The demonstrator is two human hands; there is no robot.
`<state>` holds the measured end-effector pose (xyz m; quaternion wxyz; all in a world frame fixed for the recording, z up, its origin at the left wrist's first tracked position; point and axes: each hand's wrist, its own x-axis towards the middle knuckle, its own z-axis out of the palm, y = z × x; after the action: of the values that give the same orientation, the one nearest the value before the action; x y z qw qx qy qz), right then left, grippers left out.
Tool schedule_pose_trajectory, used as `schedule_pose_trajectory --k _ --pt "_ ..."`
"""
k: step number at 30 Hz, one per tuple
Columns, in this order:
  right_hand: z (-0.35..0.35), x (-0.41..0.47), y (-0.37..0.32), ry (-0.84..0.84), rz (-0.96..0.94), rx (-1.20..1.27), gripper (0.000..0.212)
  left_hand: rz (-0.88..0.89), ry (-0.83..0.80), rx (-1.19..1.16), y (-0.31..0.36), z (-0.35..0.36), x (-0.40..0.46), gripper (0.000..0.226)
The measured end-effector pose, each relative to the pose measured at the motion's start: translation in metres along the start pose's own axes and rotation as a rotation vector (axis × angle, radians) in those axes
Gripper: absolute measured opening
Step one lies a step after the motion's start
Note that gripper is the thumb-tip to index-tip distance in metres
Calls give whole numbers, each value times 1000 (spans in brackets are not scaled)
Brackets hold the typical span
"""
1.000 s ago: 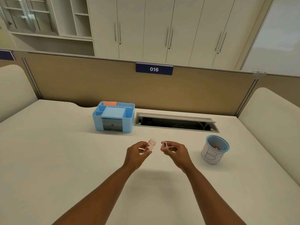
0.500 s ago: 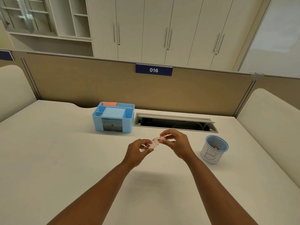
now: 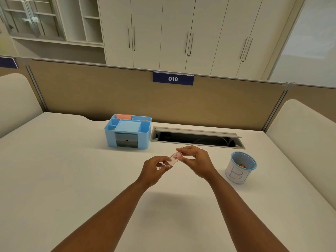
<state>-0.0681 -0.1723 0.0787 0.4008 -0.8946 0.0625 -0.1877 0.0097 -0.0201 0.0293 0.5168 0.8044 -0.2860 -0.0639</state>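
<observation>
Lower end of vial behind left hand; orange bits in cup indistinct.

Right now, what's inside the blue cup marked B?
A few small orange pieces show low inside the blue cup, just over its near rim. The near wall covers the rest of the bottom, so their count and anything beneath them cannot be seen.

The organizer stands left of the cable slot, cup at right.
</observation>
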Motion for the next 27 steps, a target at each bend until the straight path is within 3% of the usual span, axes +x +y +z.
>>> schedule_pose_trajectory --k 11,20,27 --pt "-5 2 0 -52 42 19 29 10 26 -2 2 -1 -3 37" --pt "-4 5 2 -67 202 111 28 22 72 -12 6 -2 -3 40" --pt "-6 3 -1 -80 159 71 30 6 64 -34 5 -2 -2 41"
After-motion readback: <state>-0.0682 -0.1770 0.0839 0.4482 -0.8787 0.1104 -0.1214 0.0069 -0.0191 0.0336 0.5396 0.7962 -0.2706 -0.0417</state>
